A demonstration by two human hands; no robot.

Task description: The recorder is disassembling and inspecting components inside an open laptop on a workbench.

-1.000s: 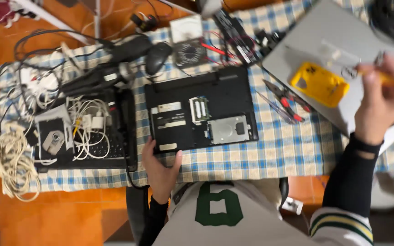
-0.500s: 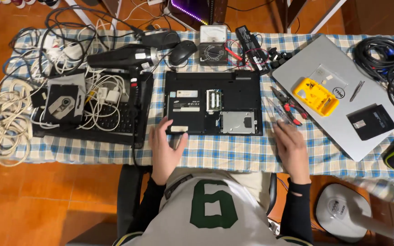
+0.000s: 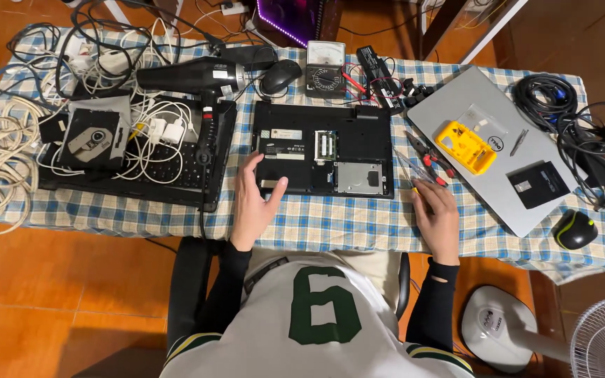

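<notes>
**Both hands settle at the opened laptop**

Since half a second ago the left hand (image 3: pixel 255 203) has slid up from the checked cloth onto the lower left corner of the black laptop base (image 3: pixel 322 149), and the right hand (image 3: pixel 437 213) has moved slightly, now at the small screwdriver (image 3: pixel 409 175) beside the base. The left fingers (image 3: pixel 248 171) lie spread and flat on the casing, gripping nothing. The right fingers (image 3: pixel 423 190) curl closed around the screwdriver's yellow handle. The base lies bottom-up in the middle of the worktop (image 3: pixel 330 224), its memory and drive bays uncovered. Red-handled pliers (image 3: pixel 430 155) lie just right of it, near a silver laptop (image 3: pixel 484 143) carrying a yellow case (image 3: pixel 465 147). A black hair dryer (image 3: pixel 194 75) rests to the left.
</notes>
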